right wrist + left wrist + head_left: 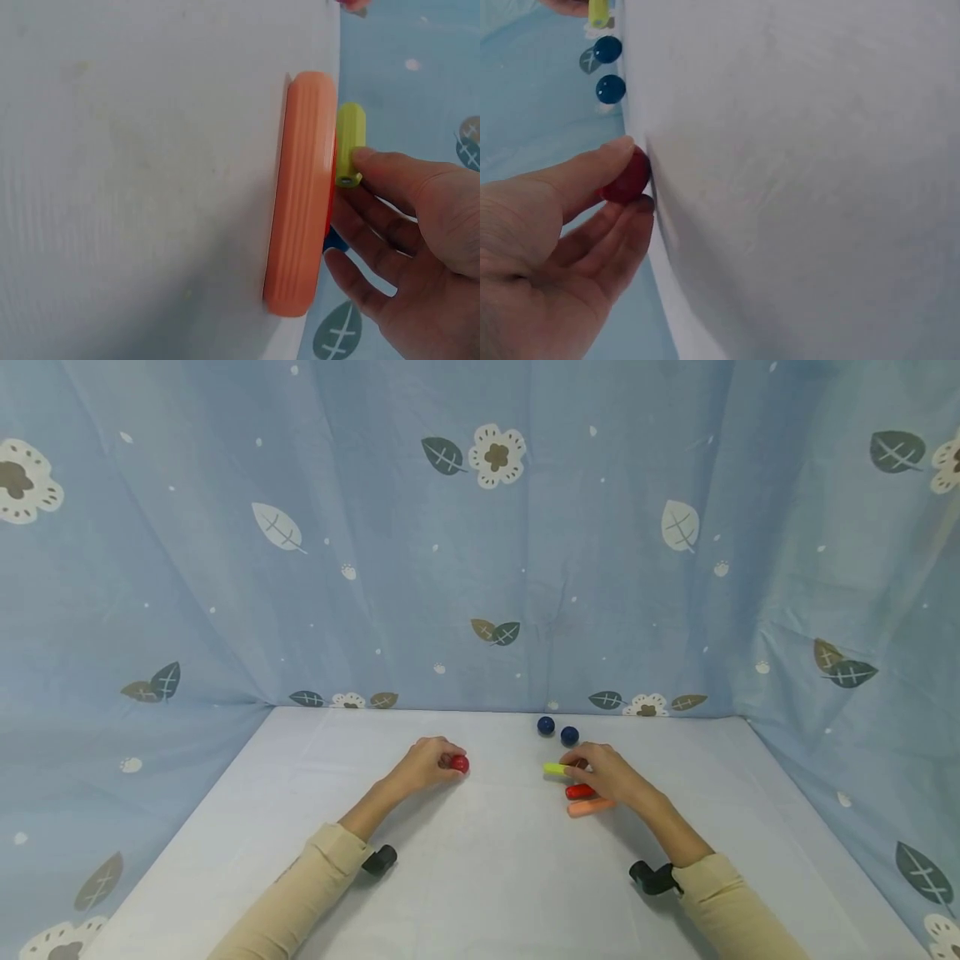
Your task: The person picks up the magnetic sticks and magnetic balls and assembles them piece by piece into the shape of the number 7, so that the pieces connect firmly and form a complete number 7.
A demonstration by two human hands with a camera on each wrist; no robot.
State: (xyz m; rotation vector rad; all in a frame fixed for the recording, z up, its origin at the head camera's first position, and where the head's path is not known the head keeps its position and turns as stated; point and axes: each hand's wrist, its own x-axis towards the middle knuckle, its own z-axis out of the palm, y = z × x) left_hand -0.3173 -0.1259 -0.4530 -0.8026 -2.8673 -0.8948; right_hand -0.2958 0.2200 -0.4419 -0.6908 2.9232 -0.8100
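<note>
Between thumb and fingers, my left hand (420, 766) pinches a small red ball (460, 764) at the left of centre on the table. The left wrist view shows the same ball (628, 177) partly covered by the thumb. Farther right, my right hand (611, 774) pinches one end of a short yellow-green stick (553, 769). Its far end (350, 124) points away from the thumb in the right wrist view. Just in front of that hand lie a red stick (579, 792), partly hidden by the fingers, and a ribbed orange stick (589, 807).
Two dark blue balls, one on the left (546, 726) and one on the right (570, 736), sit near the table's back edge, beyond the right hand. A white cloth covers the table (480, 877). Behind it hangs a blue patterned curtain (600, 585).
</note>
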